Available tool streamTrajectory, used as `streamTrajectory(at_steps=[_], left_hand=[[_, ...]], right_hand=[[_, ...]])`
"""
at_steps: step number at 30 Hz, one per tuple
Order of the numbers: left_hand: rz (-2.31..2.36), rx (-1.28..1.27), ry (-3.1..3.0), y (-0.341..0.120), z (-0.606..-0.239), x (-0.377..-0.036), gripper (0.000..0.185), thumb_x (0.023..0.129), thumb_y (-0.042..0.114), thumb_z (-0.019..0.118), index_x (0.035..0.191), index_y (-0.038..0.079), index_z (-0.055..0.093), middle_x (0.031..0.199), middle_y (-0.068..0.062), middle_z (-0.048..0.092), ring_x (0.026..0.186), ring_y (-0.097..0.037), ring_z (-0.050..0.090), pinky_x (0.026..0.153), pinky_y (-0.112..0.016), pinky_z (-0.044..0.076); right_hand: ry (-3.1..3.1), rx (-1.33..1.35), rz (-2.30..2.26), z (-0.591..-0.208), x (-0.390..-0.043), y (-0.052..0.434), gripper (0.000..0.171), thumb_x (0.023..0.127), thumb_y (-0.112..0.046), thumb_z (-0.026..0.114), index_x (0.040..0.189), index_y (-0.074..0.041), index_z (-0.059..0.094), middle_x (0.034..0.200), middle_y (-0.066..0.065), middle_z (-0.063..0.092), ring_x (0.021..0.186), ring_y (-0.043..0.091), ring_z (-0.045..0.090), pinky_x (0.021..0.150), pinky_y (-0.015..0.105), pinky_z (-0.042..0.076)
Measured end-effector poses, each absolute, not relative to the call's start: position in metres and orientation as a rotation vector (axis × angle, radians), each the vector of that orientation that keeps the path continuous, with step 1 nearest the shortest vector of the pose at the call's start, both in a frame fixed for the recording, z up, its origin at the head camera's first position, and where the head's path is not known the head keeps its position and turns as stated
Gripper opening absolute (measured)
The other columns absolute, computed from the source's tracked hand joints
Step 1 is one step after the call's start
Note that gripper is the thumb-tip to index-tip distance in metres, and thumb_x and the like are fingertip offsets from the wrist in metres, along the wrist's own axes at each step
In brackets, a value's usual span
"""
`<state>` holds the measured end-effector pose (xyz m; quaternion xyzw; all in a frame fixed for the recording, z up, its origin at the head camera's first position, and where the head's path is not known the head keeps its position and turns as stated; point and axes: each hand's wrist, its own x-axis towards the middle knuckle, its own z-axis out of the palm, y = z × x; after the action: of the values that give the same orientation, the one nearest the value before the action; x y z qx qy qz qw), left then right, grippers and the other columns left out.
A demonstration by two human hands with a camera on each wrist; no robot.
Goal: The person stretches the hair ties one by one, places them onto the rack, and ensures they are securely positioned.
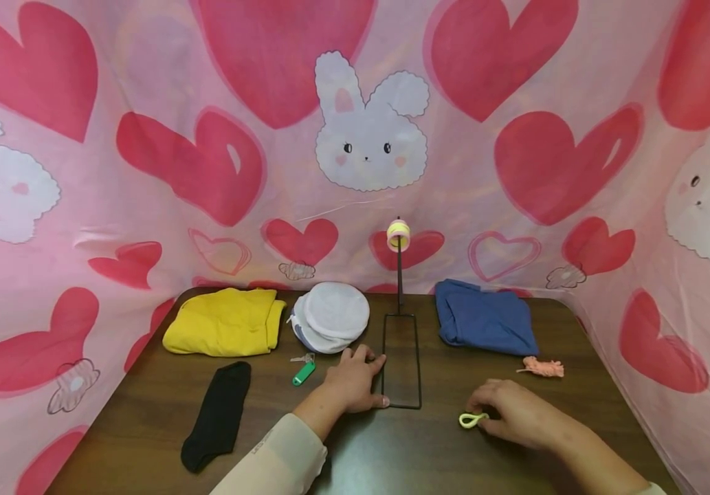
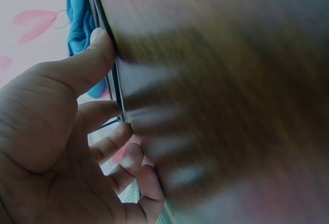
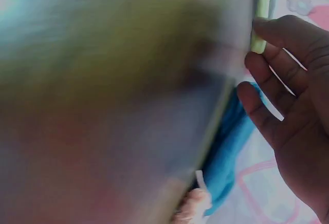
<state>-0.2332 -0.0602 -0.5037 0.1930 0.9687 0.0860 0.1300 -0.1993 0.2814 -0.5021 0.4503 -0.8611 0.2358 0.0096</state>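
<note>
A black wire stand (image 1: 419, 364) with a rectangular base and an upright arm stands mid-table. Pink and yellow bands, apparently hair ties (image 1: 398, 235), hang near the top of that arm. My left hand (image 1: 352, 381) touches the left side of the base, its thumb at the front corner and the fingers farther back. To the right of the stand, my right hand (image 1: 512, 412) pinches a yellow hair tie (image 1: 471, 420) between thumb and fingertip, close to the tabletop. In the right wrist view the hair tie (image 3: 261, 23) shows edge-on beside the thumb.
Behind my left hand are white caps (image 1: 336, 313) and a folded yellow cloth (image 1: 225, 323). A key with green tag (image 1: 304, 373) and a black sock (image 1: 217, 416) lie left. Folded blue cloth (image 1: 484, 316) and a peach yarn bundle (image 1: 543, 367) lie right.
</note>
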Motion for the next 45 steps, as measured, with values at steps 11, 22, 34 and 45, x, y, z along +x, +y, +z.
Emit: streamTrajectory(at_steps=[11, 22, 34, 45], left_hand=[[0.260, 0.560, 2.826, -0.060, -0.506, -0.232, 0.087, 0.083, 0.062, 0.079, 0.157, 0.029, 0.049, 0.146, 0.000, 0.043, 0.124, -0.026, 0.042, 0.079, -0.054, 0.052], [0.255, 0.569, 2.840, -0.061, -0.508, -0.234, 0.087, 0.083, 0.063, 0.079, 0.157, 0.029, 0.049, 0.146, 0.000, 0.043, 0.123, -0.026, 0.042, 0.077, -0.054, 0.052], [0.257, 0.563, 2.835, -0.061, -0.508, -0.234, 0.087, 0.081, 0.064, 0.080, 0.156, 0.029, 0.050, 0.144, 0.000, 0.044, 0.122, -0.025, 0.043, 0.075, -0.052, 0.052], [0.237, 0.565, 2.832, -0.060, -0.509, -0.236, 0.087, 0.082, 0.065, 0.078, 0.156, 0.030, 0.050, 0.144, 0.001, 0.044, 0.121, -0.025, 0.043, 0.075, -0.052, 0.053]], right_hand=[[-2.365, 1.389, 0.781, -0.433, -0.204, 0.246, 0.022, 0.090, -0.010, 0.080, 0.107, -0.023, 0.075, 0.104, -0.015, 0.069, 0.092, 0.002, 0.066, 0.084, 0.015, 0.048], [-1.955, 1.361, 0.727, -0.352, -0.206, 0.195, 0.025, 0.104, -0.031, 0.061, 0.107, -0.013, 0.078, 0.104, -0.003, 0.071, 0.090, 0.011, 0.067, 0.080, 0.019, 0.051], [-1.906, 1.288, 0.714, -0.320, -0.210, 0.170, 0.027, 0.103, -0.031, 0.062, 0.107, -0.010, 0.078, 0.106, -0.001, 0.073, 0.094, 0.016, 0.069, 0.090, 0.021, 0.052], [-1.999, 1.269, 0.714, -0.321, -0.225, 0.168, 0.035, 0.105, -0.039, 0.058, 0.107, -0.011, 0.078, 0.106, -0.001, 0.074, 0.098, 0.017, 0.068, 0.090, 0.024, 0.053]])
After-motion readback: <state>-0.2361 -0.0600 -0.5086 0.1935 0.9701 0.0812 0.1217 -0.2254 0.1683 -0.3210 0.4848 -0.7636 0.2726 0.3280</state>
